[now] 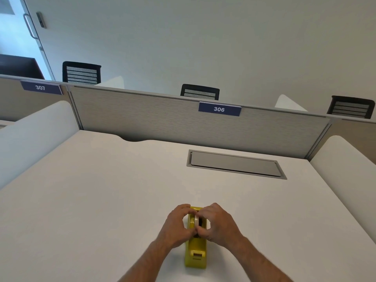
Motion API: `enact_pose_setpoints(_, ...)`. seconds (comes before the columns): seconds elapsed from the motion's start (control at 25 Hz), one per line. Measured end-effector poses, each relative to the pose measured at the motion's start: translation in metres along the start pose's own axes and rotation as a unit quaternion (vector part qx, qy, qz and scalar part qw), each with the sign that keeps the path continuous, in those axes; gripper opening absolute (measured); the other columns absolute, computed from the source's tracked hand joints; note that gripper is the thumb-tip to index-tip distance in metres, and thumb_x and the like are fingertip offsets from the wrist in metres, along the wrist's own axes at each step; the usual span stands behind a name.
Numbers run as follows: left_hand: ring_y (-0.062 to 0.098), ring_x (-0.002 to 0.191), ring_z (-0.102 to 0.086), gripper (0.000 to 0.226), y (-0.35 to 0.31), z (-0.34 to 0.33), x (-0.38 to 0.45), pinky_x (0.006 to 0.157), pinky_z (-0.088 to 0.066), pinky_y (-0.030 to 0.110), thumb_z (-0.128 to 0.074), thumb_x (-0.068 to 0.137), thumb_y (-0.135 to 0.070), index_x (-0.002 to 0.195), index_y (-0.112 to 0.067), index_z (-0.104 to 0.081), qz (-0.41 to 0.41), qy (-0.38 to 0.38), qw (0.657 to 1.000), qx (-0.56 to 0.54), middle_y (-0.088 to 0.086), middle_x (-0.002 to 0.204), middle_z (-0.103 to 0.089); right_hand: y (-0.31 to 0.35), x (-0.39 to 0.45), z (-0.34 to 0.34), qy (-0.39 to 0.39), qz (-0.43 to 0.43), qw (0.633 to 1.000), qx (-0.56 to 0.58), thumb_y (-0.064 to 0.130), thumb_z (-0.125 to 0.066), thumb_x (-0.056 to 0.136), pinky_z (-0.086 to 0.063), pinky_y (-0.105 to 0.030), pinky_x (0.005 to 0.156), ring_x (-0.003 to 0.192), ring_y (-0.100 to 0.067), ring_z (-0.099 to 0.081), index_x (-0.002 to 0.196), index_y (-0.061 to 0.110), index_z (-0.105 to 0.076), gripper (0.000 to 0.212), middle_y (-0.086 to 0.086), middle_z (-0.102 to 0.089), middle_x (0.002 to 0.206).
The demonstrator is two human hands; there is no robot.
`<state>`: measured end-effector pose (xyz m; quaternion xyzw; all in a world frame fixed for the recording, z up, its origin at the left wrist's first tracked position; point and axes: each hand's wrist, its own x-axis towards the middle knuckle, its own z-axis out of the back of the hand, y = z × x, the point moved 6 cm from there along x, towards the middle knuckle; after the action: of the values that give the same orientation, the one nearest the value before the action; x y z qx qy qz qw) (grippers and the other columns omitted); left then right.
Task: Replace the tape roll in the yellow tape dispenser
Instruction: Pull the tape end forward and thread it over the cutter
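My left hand (176, 225) and right hand (218, 224) curl their fingers closed around the tape roll (196, 220), seated between them in the yellow dispenser (195, 248)

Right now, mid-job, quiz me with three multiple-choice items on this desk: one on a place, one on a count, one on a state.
1. Where does the yellow plastic tape dispenser stand?
A. near desk edge
B. on the grey metal cable hatch
C. against the grey fabric partition

2. How many black mesh chair backs show beyond the partition?
A. one
B. three
C. five

3. What are the hands doing?
A. resting flat
B. both at the roll
C. one raised

A: it sits close to the person.
B: three backs rise above it.
B: left hand and right hand close around the pale tape roll.
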<state>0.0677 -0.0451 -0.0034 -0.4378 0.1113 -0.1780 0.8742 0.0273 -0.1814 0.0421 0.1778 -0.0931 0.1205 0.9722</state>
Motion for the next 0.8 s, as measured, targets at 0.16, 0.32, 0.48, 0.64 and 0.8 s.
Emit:
enact_pose_setpoints(0.16, 0.008, 0.13, -0.044, 0.057, 0.0, 0.0, 0.001, 0.11, -0.042, 0.029, -0.079, 0.066, -0.041, 0.12, -0.037, -0.063, 0.004, -0.001, 1.0, 0.003, -0.013, 0.14, -0.049, 0.002, 0.0, 0.0, -0.002, 0.01, 1.0, -0.013, 0.048, -0.053, 0.082, -0.054, -0.03, 0.064, 0.086, -0.008, -0.051, 0.095, 0.028, -0.07, 0.029, 0.013, -0.071, 0.088)
enact_pose_setpoints(0.32, 0.007, 0.126, -0.049, 0.054, -0.003, 0.0, 0.0, 0.103, -0.043, 0.022, -0.076, 0.065, -0.039, 0.117, -0.033, -0.065, -0.01, -0.009, 1.0, 0.0, -0.02, 0.126, -0.048, 0.0, 0.005, 0.003, -0.006, 0.004, 1.0, -0.008, 0.043, -0.05, 0.086, -0.053, -0.033, 0.061, 0.082, -0.009, -0.051, 0.085, 0.026, -0.073, 0.028, 0.012, -0.074, 0.082)
enact_pose_setpoints(0.48, 0.002, 0.12, -0.047, 0.055, -0.004, 0.0, 0.0, 0.1, -0.042, 0.019, -0.08, 0.066, -0.041, 0.118, -0.033, -0.064, -0.012, -0.011, 1.0, 0.007, -0.021, 0.124, -0.045, -0.001, 0.005, 0.004, 0.002, 0.009, 1.0, 0.007, 0.045, -0.056, 0.083, -0.054, -0.03, 0.065, 0.085, -0.008, -0.053, 0.091, 0.028, -0.074, 0.026, 0.015, -0.075, 0.088)
enact_pose_setpoints(0.64, 0.0, 0.118, -0.046, 0.052, -0.006, 0.0, 0.0, 0.097, -0.04, 0.015, -0.08, 0.067, -0.039, 0.116, -0.032, -0.064, -0.017, -0.015, 1.0, 0.01, -0.019, 0.126, -0.047, -0.003, 0.006, 0.002, 0.003, 0.003, 1.0, 0.01, 0.045, -0.055, 0.083, -0.055, -0.031, 0.065, 0.084, -0.008, -0.053, 0.09, 0.028, -0.074, 0.027, 0.014, -0.075, 0.087)
enact_pose_setpoints(0.8, 0.009, 0.124, -0.049, 0.055, -0.007, 0.002, 0.0, 0.105, -0.047, 0.029, -0.078, 0.066, -0.037, 0.117, -0.029, -0.063, -0.015, -0.014, 1.0, 0.006, -0.01, 0.134, -0.05, -0.007, 0.011, 0.002, 0.007, -0.017, 0.999, 0.032, 0.037, -0.059, 0.084, -0.055, -0.035, 0.068, 0.085, -0.01, -0.055, 0.089, 0.026, -0.077, 0.021, 0.011, -0.076, 0.085)
